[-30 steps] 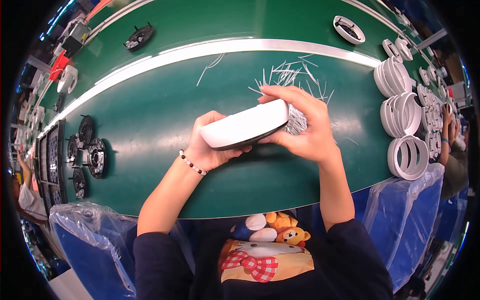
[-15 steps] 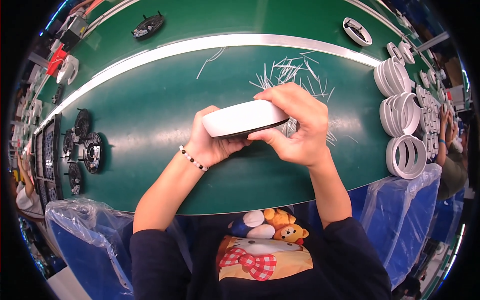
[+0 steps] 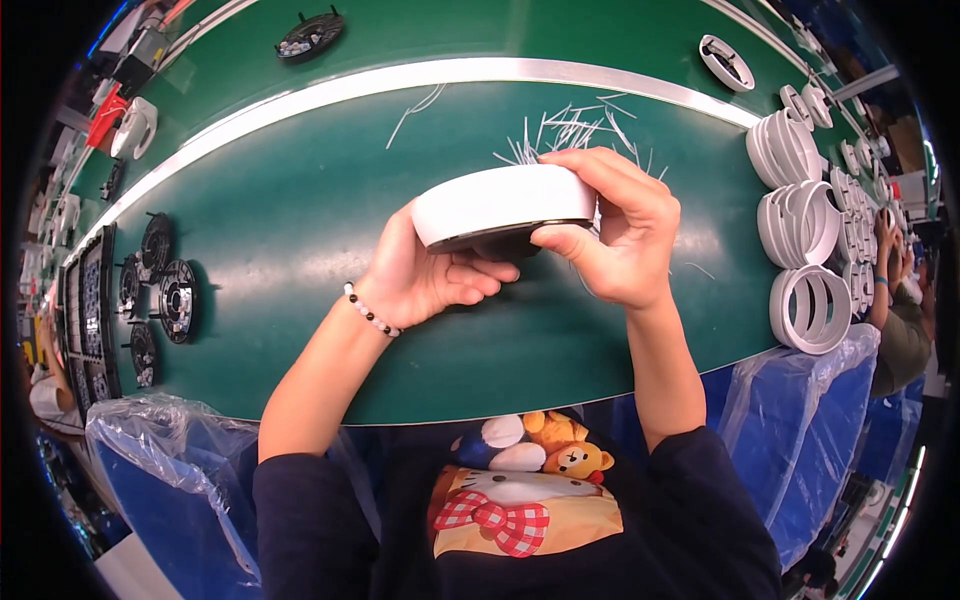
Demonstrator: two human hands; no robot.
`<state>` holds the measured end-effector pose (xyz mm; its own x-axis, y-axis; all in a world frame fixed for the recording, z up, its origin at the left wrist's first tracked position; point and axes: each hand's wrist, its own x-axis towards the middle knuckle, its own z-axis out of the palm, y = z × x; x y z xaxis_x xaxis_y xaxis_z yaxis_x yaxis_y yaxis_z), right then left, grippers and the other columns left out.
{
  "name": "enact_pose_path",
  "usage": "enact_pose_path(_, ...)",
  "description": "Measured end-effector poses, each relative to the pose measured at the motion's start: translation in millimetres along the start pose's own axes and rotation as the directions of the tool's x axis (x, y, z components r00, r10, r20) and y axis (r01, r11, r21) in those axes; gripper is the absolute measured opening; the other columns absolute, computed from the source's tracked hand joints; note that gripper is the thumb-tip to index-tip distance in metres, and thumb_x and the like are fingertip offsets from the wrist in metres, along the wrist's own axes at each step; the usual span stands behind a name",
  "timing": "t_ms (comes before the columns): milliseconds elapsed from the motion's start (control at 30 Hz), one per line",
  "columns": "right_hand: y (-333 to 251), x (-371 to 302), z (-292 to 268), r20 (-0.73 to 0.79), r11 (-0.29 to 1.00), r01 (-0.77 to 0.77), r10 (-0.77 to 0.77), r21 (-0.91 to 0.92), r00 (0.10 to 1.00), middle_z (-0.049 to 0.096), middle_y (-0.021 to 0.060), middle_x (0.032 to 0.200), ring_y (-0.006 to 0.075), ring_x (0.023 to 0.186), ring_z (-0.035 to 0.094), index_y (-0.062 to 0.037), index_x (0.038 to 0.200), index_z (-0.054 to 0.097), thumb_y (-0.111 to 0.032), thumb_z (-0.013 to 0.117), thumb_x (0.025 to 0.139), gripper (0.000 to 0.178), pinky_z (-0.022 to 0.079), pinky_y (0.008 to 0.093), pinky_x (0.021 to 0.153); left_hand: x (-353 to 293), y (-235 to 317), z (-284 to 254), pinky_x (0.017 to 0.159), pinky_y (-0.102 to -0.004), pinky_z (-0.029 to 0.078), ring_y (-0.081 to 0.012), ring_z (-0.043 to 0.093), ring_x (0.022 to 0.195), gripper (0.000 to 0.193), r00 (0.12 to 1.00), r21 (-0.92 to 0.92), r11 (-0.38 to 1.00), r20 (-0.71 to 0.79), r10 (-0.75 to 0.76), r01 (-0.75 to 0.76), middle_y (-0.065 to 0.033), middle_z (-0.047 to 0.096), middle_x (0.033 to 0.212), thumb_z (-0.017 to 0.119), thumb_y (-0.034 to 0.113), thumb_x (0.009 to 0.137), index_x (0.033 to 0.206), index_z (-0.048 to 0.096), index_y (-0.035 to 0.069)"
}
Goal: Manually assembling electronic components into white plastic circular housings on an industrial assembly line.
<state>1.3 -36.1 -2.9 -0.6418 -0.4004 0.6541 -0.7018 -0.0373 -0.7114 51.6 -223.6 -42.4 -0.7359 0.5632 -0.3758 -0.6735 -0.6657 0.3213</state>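
A round white plastic housing (image 3: 505,203) with a black underside is held above the green table, tilted so its white side wall faces me. My right hand (image 3: 632,225) grips its right end, fingers over the top and thumb under the dark rim. Against the left end and underside rests my left hand (image 3: 425,265), its palm supporting the housing and its fingers curled beneath. The fingers of the left hand hang partly apart below the black face. Behind the housing lies a scatter of thin white strips (image 3: 575,130), partly hidden by it and by my right hand.
Stacked white rings (image 3: 812,310) stand along the right edge. Several black round parts (image 3: 178,300) lie at the left beside a black tray (image 3: 88,315). A conveyor behind a pale rail (image 3: 480,70) carries a black part (image 3: 310,38) and a white ring (image 3: 727,63). Plastic-lined blue bins (image 3: 800,440) flank me.
Both hands have raised the housing slightly and shifted it right, showing more of its black underside. The left hand's fingers have loosened beneath it. The view has shifted a little.
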Motion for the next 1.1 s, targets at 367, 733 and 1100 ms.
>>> enact_pose_path(367, 2, -12, 8, -0.034, 0.811, -0.242, 0.306, 0.532, 0.951, 0.056, 0.0093, 0.089, 0.0149, 0.083, 0.053, 0.0081, 0.101, 0.053, -0.002, 0.070, 0.065, 0.041, 0.042, 0.0249, 0.074, -7, -10, 23, 0.082, -0.0319, 0.041, -0.0268, 0.054, 0.096, 0.065, 0.256, 0.735, -0.371, 0.587, 0.768, -0.568, -0.0192, 0.053, 0.104, 0.062, 0.040, 0.072, 0.114, 0.040, -0.005)
enact_pose_path(733, -3, -11, 13, -0.134, 0.948, -0.107, 0.152, 0.299, 0.979, 0.055, 0.0089, 0.082, 0.0139, 0.076, 0.052, 0.0068, 0.094, 0.055, -0.004, 0.073, 0.060, 0.041, 0.042, 0.0235, 0.066, -6, -9, 27, 0.076, -0.0328, 0.044, -0.0267, 0.056, 0.086, 0.042, 0.132, 0.643, -0.461, 0.658, 0.742, -0.611, -0.0164, 0.056, 0.090, 0.060, 0.026, 0.076, 0.100, 0.046, -0.006)
enact_pose_path(1100, 7, -13, 9, -0.145, 0.652, -0.196, 0.430, 0.732, 0.891, 0.056, 0.0078, 0.095, 0.0133, 0.088, 0.052, 0.0049, 0.105, 0.050, -0.013, 0.066, 0.073, 0.040, 0.040, 0.0256, 0.081, -14, -2, 23, 0.080, -0.0272, 0.042, -0.0153, 0.054, 0.089, 0.053, 0.413, 0.719, -0.013, 0.413, 0.812, -0.695, -0.0089, 0.055, 0.097, 0.068, 0.020, 0.071, 0.111, 0.042, -0.004)
